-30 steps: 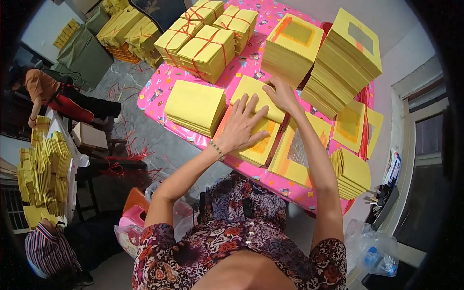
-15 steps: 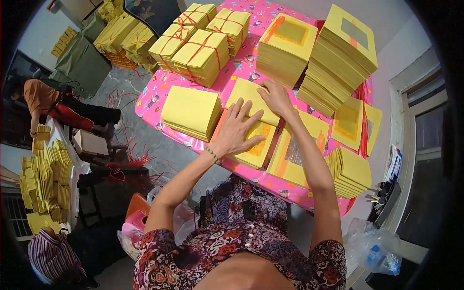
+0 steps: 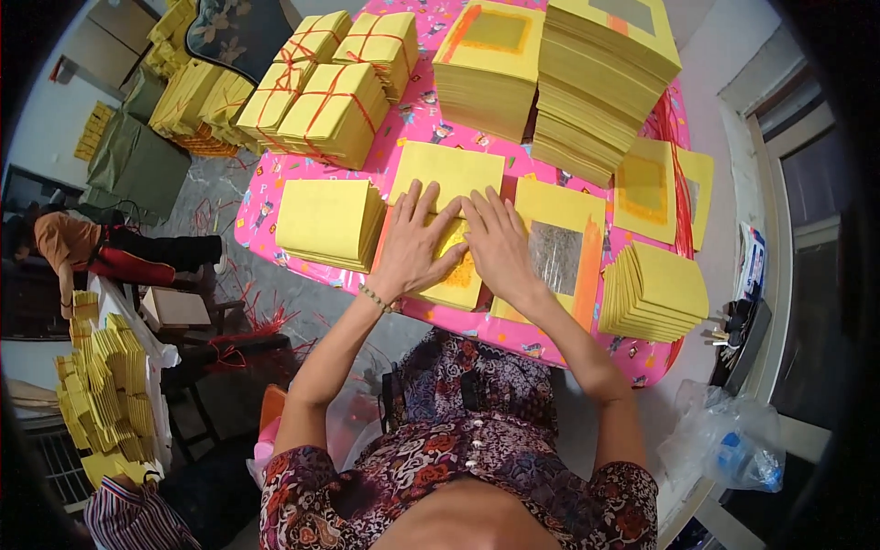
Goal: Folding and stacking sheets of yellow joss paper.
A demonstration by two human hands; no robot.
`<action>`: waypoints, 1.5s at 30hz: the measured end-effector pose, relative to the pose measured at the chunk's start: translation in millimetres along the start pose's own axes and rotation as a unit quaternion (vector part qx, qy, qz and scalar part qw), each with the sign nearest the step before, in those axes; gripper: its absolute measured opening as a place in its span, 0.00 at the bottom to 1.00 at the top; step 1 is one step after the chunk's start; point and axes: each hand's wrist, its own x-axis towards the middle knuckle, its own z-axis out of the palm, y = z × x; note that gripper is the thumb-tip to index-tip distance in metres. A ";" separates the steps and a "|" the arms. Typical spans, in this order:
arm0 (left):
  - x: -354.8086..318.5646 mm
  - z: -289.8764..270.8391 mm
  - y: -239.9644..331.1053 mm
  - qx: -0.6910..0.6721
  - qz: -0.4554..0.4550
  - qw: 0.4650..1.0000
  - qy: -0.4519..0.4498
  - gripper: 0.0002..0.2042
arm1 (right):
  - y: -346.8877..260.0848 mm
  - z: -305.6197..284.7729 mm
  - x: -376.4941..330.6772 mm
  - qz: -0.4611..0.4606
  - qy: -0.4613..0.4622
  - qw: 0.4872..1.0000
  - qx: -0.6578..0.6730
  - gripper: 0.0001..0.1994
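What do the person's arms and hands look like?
The left hand and right hand wear no gloves. A bracelet of small greenish beads circles the left wrist; the right has none. The forearms are uncovered up to short sleeves with a dark, red and white flowery pattern.

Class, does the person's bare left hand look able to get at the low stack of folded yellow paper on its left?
Probably yes: the low stack of folded yellow paper lies just left of the bare left hand, with nothing standing between them, though that hand rests on other yellow sheets.
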 end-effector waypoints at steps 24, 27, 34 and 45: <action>-5.6 -1.0 -5.6 -0.017 0.013 1.000 0.007 0.33 | 2.5 -9.2 -13.8 0.014 -0.144 0.989 -0.012 0.36; -12.5 0.3 -6.6 0.012 -0.003 1.000 0.014 0.35 | 5.1 -7.3 -14.8 0.010 -0.144 0.989 -0.013 0.36; -17.4 3.3 -13.1 0.030 -0.015 0.999 0.009 0.37 | 2.8 -10.0 -10.2 0.002 -0.156 0.987 -0.048 0.35; -19.7 11.2 -17.9 0.000 -0.003 1.000 0.026 0.34 | 9.0 -6.4 7.8 -0.081 -0.180 0.980 -0.039 0.35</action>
